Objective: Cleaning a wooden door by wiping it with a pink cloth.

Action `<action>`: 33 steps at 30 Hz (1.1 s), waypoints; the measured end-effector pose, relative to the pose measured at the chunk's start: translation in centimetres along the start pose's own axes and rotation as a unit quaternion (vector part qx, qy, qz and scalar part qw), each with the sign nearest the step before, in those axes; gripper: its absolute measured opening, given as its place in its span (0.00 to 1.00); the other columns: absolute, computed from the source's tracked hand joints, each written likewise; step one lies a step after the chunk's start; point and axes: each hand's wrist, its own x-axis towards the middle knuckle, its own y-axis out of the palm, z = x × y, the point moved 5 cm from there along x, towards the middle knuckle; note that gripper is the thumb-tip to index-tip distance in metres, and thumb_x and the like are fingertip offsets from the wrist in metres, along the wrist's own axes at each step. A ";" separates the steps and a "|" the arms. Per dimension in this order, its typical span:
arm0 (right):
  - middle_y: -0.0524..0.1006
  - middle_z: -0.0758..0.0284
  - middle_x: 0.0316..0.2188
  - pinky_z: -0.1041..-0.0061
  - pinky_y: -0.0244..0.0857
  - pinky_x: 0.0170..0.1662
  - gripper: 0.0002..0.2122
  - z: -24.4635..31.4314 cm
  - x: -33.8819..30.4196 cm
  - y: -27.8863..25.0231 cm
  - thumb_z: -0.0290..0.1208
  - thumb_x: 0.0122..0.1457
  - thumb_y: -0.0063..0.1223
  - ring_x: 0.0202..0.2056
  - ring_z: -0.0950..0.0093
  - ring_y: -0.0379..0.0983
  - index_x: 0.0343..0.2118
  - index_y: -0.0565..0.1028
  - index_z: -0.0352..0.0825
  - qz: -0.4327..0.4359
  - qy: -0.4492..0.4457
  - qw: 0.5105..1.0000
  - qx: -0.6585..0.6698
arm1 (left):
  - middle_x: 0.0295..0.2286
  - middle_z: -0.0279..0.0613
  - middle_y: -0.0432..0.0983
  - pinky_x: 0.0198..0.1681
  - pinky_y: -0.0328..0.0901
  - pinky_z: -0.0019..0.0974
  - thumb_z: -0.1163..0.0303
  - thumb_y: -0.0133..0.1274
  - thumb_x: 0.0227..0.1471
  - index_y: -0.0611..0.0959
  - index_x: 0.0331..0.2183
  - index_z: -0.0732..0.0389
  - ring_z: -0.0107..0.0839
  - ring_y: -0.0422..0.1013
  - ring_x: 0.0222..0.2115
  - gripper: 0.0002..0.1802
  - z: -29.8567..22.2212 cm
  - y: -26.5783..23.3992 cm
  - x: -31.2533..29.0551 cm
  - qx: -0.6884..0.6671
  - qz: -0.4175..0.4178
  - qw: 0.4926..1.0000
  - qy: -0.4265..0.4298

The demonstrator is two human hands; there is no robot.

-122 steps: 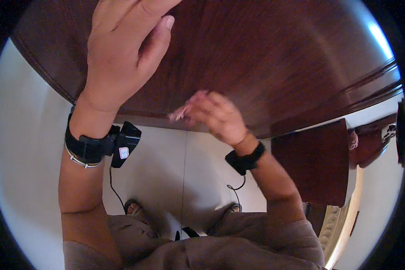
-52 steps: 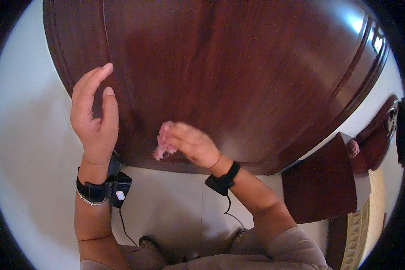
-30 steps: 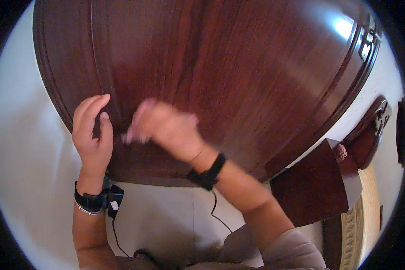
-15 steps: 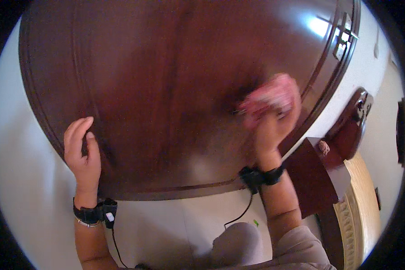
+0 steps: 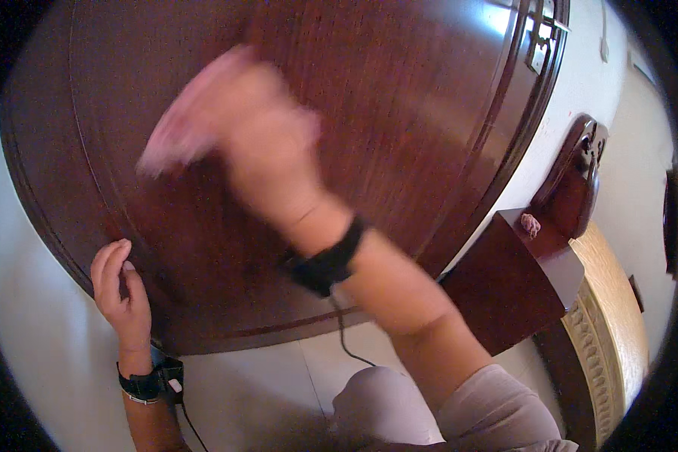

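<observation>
A dark reddish-brown wooden door (image 5: 399, 128) with grooved panel lines fills most of the view. My right hand (image 5: 267, 143) is blurred by motion and presses a pink cloth (image 5: 192, 120) against the upper left part of the door. The fingers are partly lost in the blur, and the cloth spreads out beyond them. Down by the door's left edge is my left hand (image 5: 120, 290), its fingers loosely bent and apart, with nothing in it. Whether it touches the door I cannot tell. Each wrist wears a black strap with a cable.
A metal door handle (image 5: 542, 38) sits at the upper right edge. To the right stands a dark wooden cabinet (image 5: 497, 286) with a small crumpled pink thing (image 5: 531, 224) on top, beside a bed with a carved dark headboard (image 5: 580, 173) and a yellowish cover (image 5: 610, 294). Pale floor tiles (image 5: 271, 384) lie below.
My right hand has swept the pink cloth from the door's right side across to the upper left. The left hand keeps its pose, a little lower in view, and the view has shifted slightly.
</observation>
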 end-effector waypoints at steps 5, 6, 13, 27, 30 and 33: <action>0.64 0.61 0.62 0.63 0.65 0.57 0.21 16.5 -17.0 3.5 0.32 0.55 0.50 0.60 0.63 0.64 0.54 0.69 0.40 0.366 -0.067 0.873 0.316 | 0.45 0.44 0.76 0.55 0.63 0.39 0.84 0.47 0.54 0.81 0.44 0.64 0.38 0.70 0.49 0.16 -0.5 -1.0 1.5 -0.014 -0.086 0.995 -0.038; 0.64 0.60 0.62 0.62 0.63 0.59 0.20 17.5 -21.3 2.9 0.32 0.55 0.50 0.60 0.62 0.63 0.53 0.70 0.40 0.393 -0.073 0.855 0.329 | 0.45 0.43 0.77 0.55 0.62 0.38 0.83 0.48 0.55 0.81 0.44 0.64 0.37 0.70 0.49 0.16 -0.7 -0.5 1.8 -0.022 -0.100 0.994 -0.036; 0.65 0.62 0.62 0.56 0.59 0.61 0.19 17.0 -35.0 -3.9 0.29 0.55 0.52 0.63 0.61 0.59 0.52 0.74 0.41 0.623 0.097 0.622 0.464 | 0.46 0.42 0.77 0.58 0.60 0.36 0.80 0.48 0.58 0.81 0.45 0.64 0.34 0.68 0.52 0.14 -0.3 -0.9 1.4 -0.064 -0.091 0.992 -0.059; 0.74 0.57 0.49 0.68 0.70 0.50 0.21 11.3 -18.2 -4.1 0.36 0.66 0.45 0.46 0.65 0.75 0.58 0.64 0.31 0.178 0.703 0.326 0.607 | 0.35 0.39 0.79 0.39 0.68 0.25 0.73 0.48 0.61 0.80 0.48 0.62 0.23 0.74 0.34 0.14 -1.7 2.5 2.3 -0.353 0.052 0.921 -0.154; 0.75 0.59 0.47 0.69 0.73 0.45 0.20 10.8 -18.7 -4.0 0.36 0.67 0.44 0.43 0.67 0.76 0.58 0.64 0.32 0.146 0.695 0.217 0.670 | 0.34 0.38 0.79 0.39 0.67 0.25 0.70 0.49 0.62 0.80 0.48 0.62 0.22 0.73 0.34 0.14 -3.6 3.6 2.5 -0.383 0.151 0.898 -0.154; 0.76 0.59 0.47 0.68 0.74 0.44 0.20 10.8 -18.4 -4.1 0.38 0.67 0.45 0.42 0.67 0.76 0.58 0.65 0.32 0.113 0.690 0.161 0.697 | 0.33 0.38 0.78 0.39 0.67 0.26 0.67 0.48 0.64 0.79 0.48 0.63 0.22 0.73 0.33 0.15 -5.3 4.5 2.2 -0.396 0.225 0.878 -0.147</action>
